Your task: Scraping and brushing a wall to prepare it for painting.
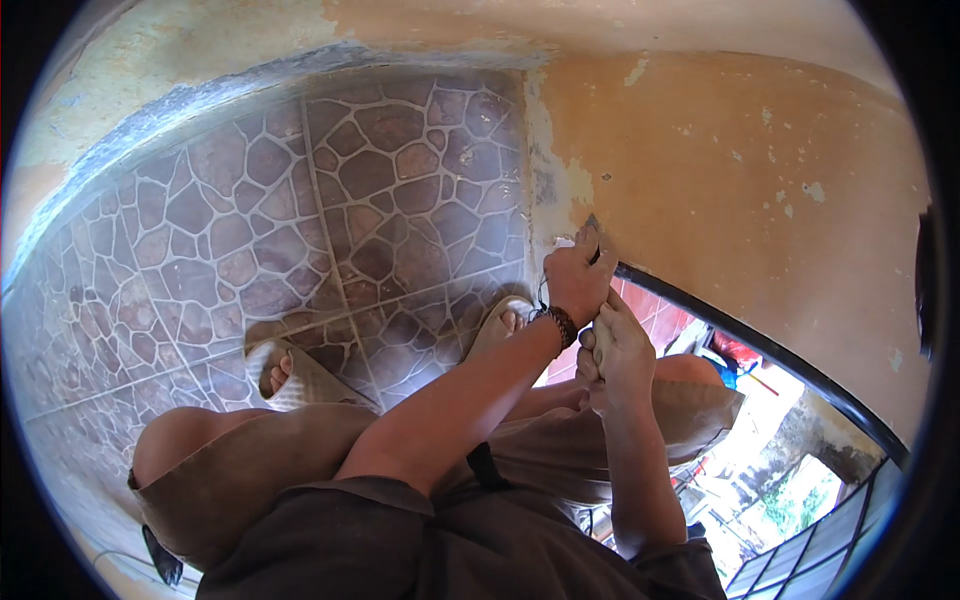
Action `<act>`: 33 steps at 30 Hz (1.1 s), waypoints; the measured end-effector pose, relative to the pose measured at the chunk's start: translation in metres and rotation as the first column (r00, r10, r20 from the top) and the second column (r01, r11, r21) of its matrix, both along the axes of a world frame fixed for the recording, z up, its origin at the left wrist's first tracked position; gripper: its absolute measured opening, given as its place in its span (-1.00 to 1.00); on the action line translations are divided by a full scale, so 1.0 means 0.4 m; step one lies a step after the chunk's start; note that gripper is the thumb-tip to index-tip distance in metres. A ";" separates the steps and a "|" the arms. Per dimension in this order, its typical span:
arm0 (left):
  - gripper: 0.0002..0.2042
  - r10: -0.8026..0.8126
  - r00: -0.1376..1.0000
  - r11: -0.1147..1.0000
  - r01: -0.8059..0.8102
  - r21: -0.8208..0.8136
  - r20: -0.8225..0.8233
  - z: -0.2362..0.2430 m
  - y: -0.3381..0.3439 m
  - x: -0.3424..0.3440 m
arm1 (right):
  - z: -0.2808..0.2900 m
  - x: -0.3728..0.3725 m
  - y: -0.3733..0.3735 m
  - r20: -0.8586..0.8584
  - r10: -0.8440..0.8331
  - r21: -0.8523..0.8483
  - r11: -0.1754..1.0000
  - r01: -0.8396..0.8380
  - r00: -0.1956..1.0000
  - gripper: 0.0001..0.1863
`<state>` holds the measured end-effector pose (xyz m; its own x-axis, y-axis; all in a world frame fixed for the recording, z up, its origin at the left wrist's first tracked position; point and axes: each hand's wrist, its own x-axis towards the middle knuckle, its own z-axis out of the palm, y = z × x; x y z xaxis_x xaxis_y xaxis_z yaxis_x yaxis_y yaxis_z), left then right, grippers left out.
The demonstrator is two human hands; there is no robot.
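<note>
My left hand [578,284], with a dark braided bracelet at the wrist, is closed around a scraper [591,221]. Only its small grey pointed blade shows beyond my fingers, against the orange wall [720,170] near the corner. The handle is hidden in my grip. Just below and touching it, my right hand [622,345] is closed with the fingers curled in. Whether it grips the lower end of the handle cannot be seen. Paint has flaked to pale plaster along the wall's edge beside the blade.
Stone-patterned floor tiles [230,200] spread to the left, under my sandalled feet [290,375]. A dark edge strip [770,350] runs along the wall's bottom at right. Beyond it are reddish tiles [650,315], a red item [735,350] and a dark-framed grille [815,545].
</note>
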<state>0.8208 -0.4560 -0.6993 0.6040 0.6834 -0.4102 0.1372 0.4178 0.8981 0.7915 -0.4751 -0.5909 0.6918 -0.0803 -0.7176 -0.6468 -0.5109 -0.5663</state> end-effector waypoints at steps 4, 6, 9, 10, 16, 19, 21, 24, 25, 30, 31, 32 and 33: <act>-0.73 -0.071 0.997 0.997 0.071 -0.019 0.002 -0.044 0.030 0.011 | -0.025 0.007 0.047 0.001 -0.031 0.045 0.999 0.031 1.000 -0.56; -0.71 -0.081 0.994 0.965 0.096 -0.244 0.069 -0.058 0.043 0.012 | -0.041 0.003 0.062 -0.028 -0.101 0.028 0.994 0.102 0.995 -0.56; -0.73 -0.034 0.999 0.999 0.035 -0.036 0.022 -0.023 0.000 0.006 | -0.005 -0.004 0.002 -0.029 -0.069 0.062 0.996 0.071 0.997 -0.55; -0.75 0.054 0.998 0.997 -0.056 0.062 0.028 -0.003 -0.009 0.010 | 0.018 -0.001 -0.005 -0.034 -0.066 0.041 0.997 0.068 0.997 -0.55; -0.78 -0.173 0.985 0.964 0.168 -0.208 -0.005 -0.010 0.071 0.019 | -0.015 0.035 0.041 -0.053 -0.010 0.041 0.999 0.012 0.999 -0.57; -0.76 -0.097 0.995 0.994 0.098 0.039 -0.019 0.024 0.024 0.012 | 0.031 0.014 0.007 -0.029 -0.048 0.059 0.997 0.050 0.998 -0.57; -0.74 -0.110 0.993 0.994 0.111 0.023 -0.030 0.029 0.026 0.024 | 0.032 0.029 0.003 -0.020 -0.007 0.043 0.999 0.008 1.000 -0.57; -0.70 -0.238 0.971 0.966 0.234 -0.107 -0.022 0.015 0.080 0.019 | 0.019 0.031 0.042 -0.020 -0.060 -0.015 0.998 0.060 0.998 -0.56; -0.67 -0.328 0.945 0.924 0.320 -0.208 -0.003 0.006 0.105 0.020 | 0.010 0.030 0.048 -0.021 -0.033 0.007 0.999 0.034 0.999 -0.57; -0.62 -0.083 0.995 0.989 0.090 0.114 -0.063 0.020 0.028 0.023 | 0.050 0.021 0.035 -0.017 -0.041 0.029 0.999 0.042 0.999 -0.54; -0.61 -0.161 0.987 0.987 0.162 0.006 -0.026 0.033 0.047 0.027 | 0.042 0.025 0.038 0.022 -0.074 0.012 0.997 0.074 0.997 -0.53; -0.60 -0.230 0.973 0.969 0.230 -0.094 0.003 0.031 0.069 0.017 | 0.025 0.024 0.054 0.020 -0.079 0.008 0.997 0.079 0.997 -0.53; -0.60 -0.235 0.972 0.967 0.234 -0.098 0.001 0.018 0.080 0.014 | 0.008 0.027 0.071 0.005 -0.072 0.006 0.997 0.072 0.997 -0.53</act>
